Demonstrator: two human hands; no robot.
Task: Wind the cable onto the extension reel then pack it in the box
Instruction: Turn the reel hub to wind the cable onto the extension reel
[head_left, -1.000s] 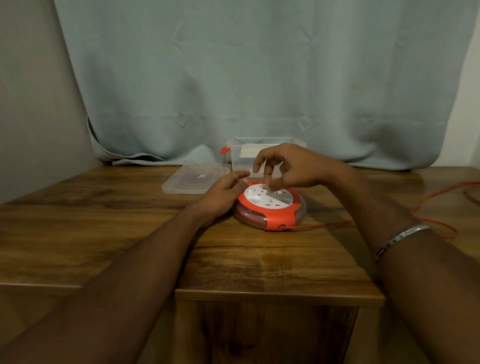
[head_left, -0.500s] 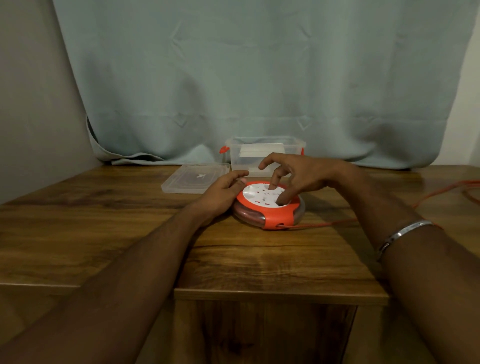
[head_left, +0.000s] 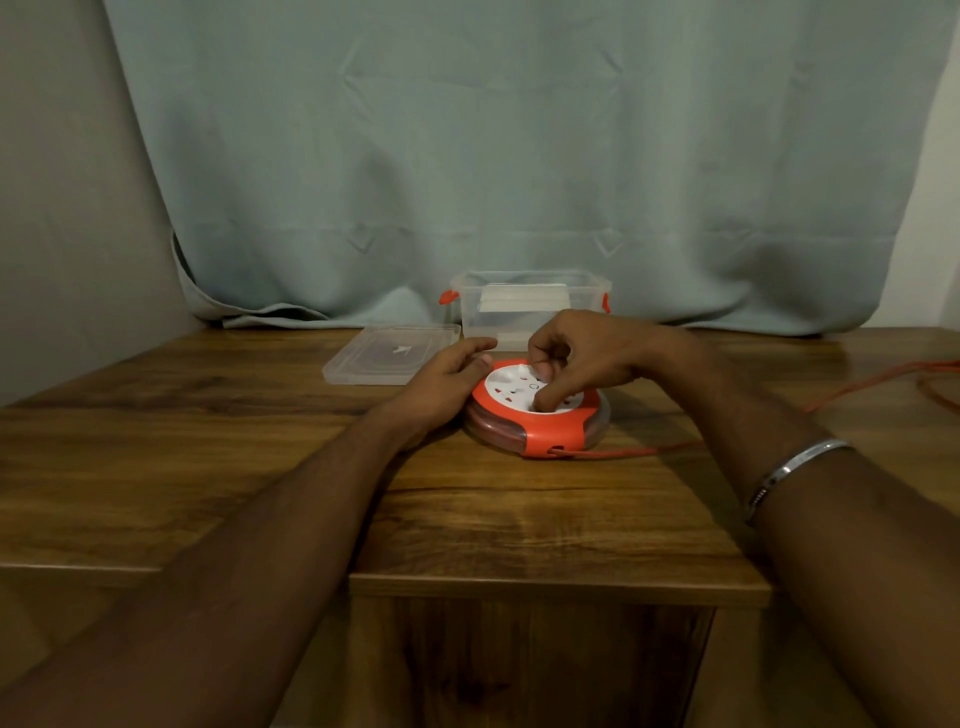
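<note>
Lying flat near the middle of the wooden table (head_left: 208, 457), the orange extension reel (head_left: 537, 415) sits between our hands. Our right hand (head_left: 582, 353) arches over its white socket face, fingers curled, thumb pressing down on it. Our left hand (head_left: 447, 382) rests relaxed against the rim at nine o'clock. The orange cable (head_left: 623, 453) leaves at five o'clock, trailing toward three. At twelve o'clock stands the clear box (head_left: 530, 304); its lid (head_left: 389, 353) lies at ten.
</note>
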